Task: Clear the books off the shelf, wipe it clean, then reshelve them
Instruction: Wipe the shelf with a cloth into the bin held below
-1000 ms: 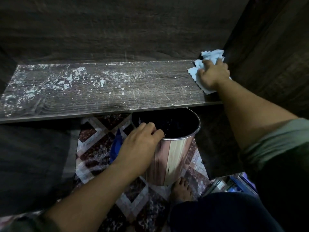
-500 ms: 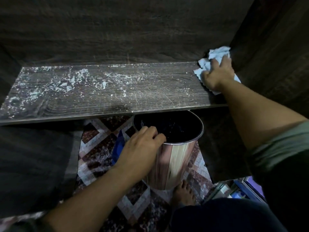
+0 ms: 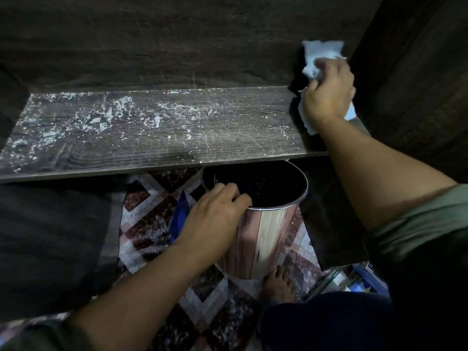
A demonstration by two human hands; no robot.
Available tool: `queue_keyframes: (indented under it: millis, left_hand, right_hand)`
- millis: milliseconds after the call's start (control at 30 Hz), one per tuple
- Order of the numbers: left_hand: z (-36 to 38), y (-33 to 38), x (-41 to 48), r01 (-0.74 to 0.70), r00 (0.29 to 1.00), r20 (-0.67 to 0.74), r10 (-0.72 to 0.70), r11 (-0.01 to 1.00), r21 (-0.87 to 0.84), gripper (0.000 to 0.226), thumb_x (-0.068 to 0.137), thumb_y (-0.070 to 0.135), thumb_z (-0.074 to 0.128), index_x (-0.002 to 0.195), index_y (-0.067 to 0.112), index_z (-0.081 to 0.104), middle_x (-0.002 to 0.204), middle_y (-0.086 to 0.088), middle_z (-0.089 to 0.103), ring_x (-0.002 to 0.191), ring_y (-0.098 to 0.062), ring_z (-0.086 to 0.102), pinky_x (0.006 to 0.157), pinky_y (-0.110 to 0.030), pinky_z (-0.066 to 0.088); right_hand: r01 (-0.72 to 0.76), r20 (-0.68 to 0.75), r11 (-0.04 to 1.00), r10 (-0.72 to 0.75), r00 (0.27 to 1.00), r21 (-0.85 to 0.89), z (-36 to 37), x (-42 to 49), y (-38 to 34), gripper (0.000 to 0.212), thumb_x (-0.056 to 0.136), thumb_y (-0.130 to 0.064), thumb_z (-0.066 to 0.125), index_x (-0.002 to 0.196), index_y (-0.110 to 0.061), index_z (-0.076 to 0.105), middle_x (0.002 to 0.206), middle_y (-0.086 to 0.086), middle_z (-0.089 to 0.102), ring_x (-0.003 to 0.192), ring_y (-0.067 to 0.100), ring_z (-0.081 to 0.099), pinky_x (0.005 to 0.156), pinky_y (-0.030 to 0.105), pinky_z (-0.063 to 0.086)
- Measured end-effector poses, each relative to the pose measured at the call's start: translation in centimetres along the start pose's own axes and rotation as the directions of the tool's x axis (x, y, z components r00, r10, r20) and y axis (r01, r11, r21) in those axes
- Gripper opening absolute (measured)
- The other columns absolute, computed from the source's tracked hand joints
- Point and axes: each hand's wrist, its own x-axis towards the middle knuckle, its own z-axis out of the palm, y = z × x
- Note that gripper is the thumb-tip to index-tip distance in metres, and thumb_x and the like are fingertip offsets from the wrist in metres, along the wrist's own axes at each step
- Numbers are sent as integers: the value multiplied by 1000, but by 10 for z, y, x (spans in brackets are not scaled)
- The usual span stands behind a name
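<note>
The dark wooden shelf (image 3: 228, 138) holds no books and is strewn with white dust and crumbs, thickest at its left and middle. My right hand (image 3: 329, 95) grips a crumpled white cloth (image 3: 320, 53) in the shelf's back right corner, with the cloth bunched against the back wall. My left hand (image 3: 215, 214) grips the rim of a shiny metal bin (image 3: 266, 234) held just below the shelf's front edge. The bin's inside is dark.
A dark side panel (image 3: 417, 72) closes the shelf on the right. Below lies a patterned floor (image 3: 152, 219) with something blue (image 3: 181, 214) behind my left hand. My bare foot (image 3: 278, 285) stands by the bin. A pile of books (image 3: 354, 279) lies at lower right.
My right hand has pushed the cloth further back and up into the right corner. My left hand and the bin have stayed in place.
</note>
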Motion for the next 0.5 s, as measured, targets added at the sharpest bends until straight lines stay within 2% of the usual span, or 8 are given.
queue_keyframes:
  millis: [100,200,267,333,367,433,467,500]
  left_hand:
    - [-1,-1,-1,-7,1000,-4,7,1000,2,37,63,-7,75,94,11,65,82,-6,52,75,-25,51,55,-32,43]
    - [-1,0,-1,-9,1000,-5,9,1000,0,34,64,-5,76,93,11,66,82,-6,53,75,-26,52,56,-33,44]
    - [-1,0,-1,-8,1000,-2,8,1000,8,33,65,-3,76,93,11,66,82,-6,52,76,-25,52,56,-34,46]
    - [0,0,-1,-3,1000,-2,3,1000,13,33,65,-2,76,92,12,65,82,-5,51,76,-25,51,56,-34,46]
    - [0,0,0,0,1000,0,0,1000,17,32,65,-1,77,92,12,65,82,-5,51,76,-25,51,56,-34,46]
    - [0,1,1,2,1000,-1,-2,1000,28,32,65,-1,77,92,13,65,83,-4,52,76,-24,52,58,-34,46]
    - [0,1,1,2,1000,-2,-2,1000,28,33,64,-1,77,92,13,65,83,-4,52,76,-24,52,58,-34,46]
    - [-1,1,1,3,1000,-3,-3,1000,25,34,64,-1,77,92,13,65,83,-4,52,76,-24,53,58,-34,46]
  right_hand:
    - [-191,242,950,252,937,-248,10,4,3,60,88,-44,42,145,-25,32,157,7,22,142,31,21,113,50,15]
    - [-169,344,935,277,897,-313,17,7,-3,59,93,-45,40,145,-20,32,157,11,23,140,35,25,113,48,19]
    - [-25,325,973,101,940,-230,16,3,-4,48,93,-34,46,139,-21,44,148,12,38,133,34,37,109,42,28]
    - [139,362,989,-114,925,-41,9,-6,-3,38,90,-18,50,125,-26,61,134,5,54,119,27,52,99,30,38]
    - [138,387,988,-152,910,64,5,-11,-1,38,88,-12,49,116,-29,67,122,1,61,103,21,59,87,26,45]
    - [-31,453,963,-97,886,266,-6,-15,-4,39,86,-7,45,99,-32,72,95,1,68,68,15,62,60,25,49]
    - [-39,416,948,-101,904,315,-11,-12,-4,39,85,-7,44,97,-32,71,93,2,68,68,15,64,61,26,51]
    - [59,321,950,-162,933,308,-17,-7,-4,40,82,-8,44,104,-30,69,104,3,67,85,16,66,77,26,53]
